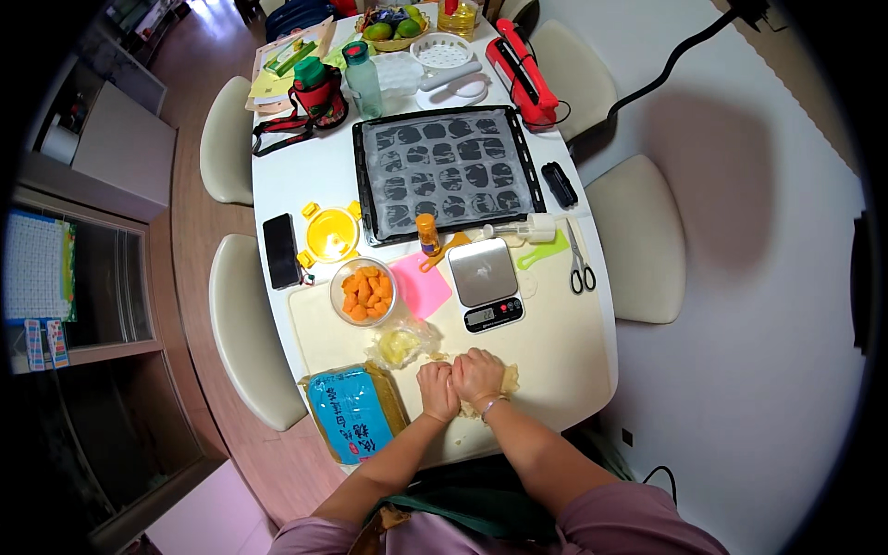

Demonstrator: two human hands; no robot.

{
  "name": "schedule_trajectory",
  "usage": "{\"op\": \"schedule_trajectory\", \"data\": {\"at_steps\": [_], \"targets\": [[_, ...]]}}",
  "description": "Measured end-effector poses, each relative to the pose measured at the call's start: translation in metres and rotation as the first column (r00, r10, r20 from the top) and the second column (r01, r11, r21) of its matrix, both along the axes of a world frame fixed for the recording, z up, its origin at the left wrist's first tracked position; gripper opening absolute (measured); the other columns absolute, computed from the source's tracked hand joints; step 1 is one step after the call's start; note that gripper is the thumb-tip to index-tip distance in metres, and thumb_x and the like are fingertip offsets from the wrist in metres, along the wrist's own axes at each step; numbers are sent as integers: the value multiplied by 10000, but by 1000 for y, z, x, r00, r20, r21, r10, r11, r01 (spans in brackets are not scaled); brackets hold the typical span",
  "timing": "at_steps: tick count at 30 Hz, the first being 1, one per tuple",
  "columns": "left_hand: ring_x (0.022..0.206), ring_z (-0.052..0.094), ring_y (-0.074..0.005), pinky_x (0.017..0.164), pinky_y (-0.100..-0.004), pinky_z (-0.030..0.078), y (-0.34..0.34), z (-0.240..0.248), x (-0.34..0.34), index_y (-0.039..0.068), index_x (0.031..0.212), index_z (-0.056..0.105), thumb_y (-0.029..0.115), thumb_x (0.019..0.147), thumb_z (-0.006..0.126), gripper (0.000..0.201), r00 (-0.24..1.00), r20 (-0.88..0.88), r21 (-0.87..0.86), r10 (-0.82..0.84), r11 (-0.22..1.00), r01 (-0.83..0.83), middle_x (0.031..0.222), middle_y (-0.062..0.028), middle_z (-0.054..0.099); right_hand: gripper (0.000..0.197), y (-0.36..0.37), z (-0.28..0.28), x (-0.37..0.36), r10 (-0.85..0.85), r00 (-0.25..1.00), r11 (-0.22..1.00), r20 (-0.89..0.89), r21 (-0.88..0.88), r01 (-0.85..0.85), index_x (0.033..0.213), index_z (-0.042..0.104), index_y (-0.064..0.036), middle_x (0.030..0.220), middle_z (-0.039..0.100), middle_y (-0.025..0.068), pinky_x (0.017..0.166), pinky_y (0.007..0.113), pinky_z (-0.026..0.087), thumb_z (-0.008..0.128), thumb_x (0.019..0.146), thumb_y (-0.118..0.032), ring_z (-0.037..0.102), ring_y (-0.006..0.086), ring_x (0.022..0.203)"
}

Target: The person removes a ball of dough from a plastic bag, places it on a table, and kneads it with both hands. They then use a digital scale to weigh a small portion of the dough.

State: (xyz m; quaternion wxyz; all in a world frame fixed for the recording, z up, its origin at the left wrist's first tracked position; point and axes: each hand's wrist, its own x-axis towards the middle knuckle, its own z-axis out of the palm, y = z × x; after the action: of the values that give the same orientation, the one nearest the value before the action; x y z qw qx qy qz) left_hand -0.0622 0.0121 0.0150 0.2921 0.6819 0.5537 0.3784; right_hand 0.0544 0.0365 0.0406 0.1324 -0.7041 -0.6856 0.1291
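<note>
Side by side, my left hand (437, 390) and my right hand (477, 376) press down on a lump of pale dough (510, 378) near the table's front edge. Fingers of both hands are curled into the dough, and most of it is hidden beneath them. Dough crumbs lie around it on the cream mat (564, 370). Just beyond my left hand sits a pale yellow mass (400, 347) in clear plastic. A kitchen scale (484, 275) with a bare steel plate stands farther off. To its left is a clear tub of orange chunks (367, 294).
A blue-labelled package (350, 413) lies left of my hands. Across the table's middle stretches a lined black baking tray (363, 199). Scissors (581, 268) lie at right, a phone (281, 251) and yellow lid (332, 234) at left. Bottles (363, 83) stand at the back.
</note>
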Motion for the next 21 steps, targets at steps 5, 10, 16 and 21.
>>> {"op": "schedule_trajectory", "data": {"at_steps": [5,10,16,21], "targets": [[929,496,-370,854,-468,360,4,0,1,40,1016,600,145,885,510,191,1000,-3,35,29,999,-29,979,-170,558,291,11,-4,4,68,998,997,-6,29,-68,641,655,-122,741,627,69,630,462,462,560,881,-254,626,288,724],[1026,560,-341,935,-441,425,5,0,-11,11,1144,579,165,996,471,240,989,146,-196,29,981,0,1086,-178,598,373,20,-5,12,90,993,979,-76,-178,-102,711,695,-95,823,672,128,713,476,504,522,941,-332,656,328,793],[1134,595,-193,1013,-328,455,-11,4,-40,5,1219,559,119,1055,472,218,760,567,-374,318,921,-106,1203,-109,621,713,57,40,28,253,931,721,-265,-589,-364,1068,644,-39,1003,701,180,847,455,534,779,707,-639,678,365,962],[1141,574,-221,1011,-333,454,-62,-5,-30,-10,1231,535,96,1036,509,224,825,294,-430,483,837,-337,1198,-133,586,758,48,44,-9,528,838,661,-142,-552,-509,1124,640,-2,1079,691,209,909,437,544,878,628,-522,671,370,1041]]}}
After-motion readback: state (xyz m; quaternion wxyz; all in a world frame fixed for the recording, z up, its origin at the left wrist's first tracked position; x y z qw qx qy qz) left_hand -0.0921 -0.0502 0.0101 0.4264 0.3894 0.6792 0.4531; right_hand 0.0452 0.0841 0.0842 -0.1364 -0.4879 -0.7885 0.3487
